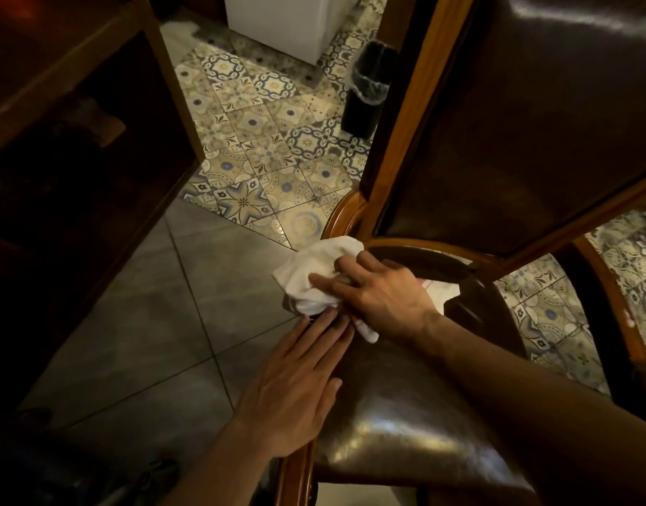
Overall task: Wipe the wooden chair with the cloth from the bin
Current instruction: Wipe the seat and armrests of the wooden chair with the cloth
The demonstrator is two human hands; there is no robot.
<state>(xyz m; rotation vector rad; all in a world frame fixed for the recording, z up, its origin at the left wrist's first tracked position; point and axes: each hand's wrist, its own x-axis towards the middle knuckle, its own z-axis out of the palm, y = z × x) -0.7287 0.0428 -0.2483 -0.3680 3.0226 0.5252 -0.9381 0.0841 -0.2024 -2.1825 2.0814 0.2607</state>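
A wooden chair (398, 140) with a dark leather seat and backrest fills the right side of the head view. A white cloth (314, 273) lies bunched on the chair's left seat edge, close to the back post. My right hand (380, 294) presses down on the cloth, fingers spread over it and pointing left. My left hand (295, 388) lies flat on the seat's left edge just in front of the cloth, fingers together, holding nothing. Part of the cloth is hidden under my right hand.
A black bin (369, 89) with a clear liner stands on the patterned tile floor behind the chair. A white cabinet (288, 20) is at the top. Dark wooden furniture (76, 122) lines the left. Grey floor tiles (149, 304) lie left of the chair.
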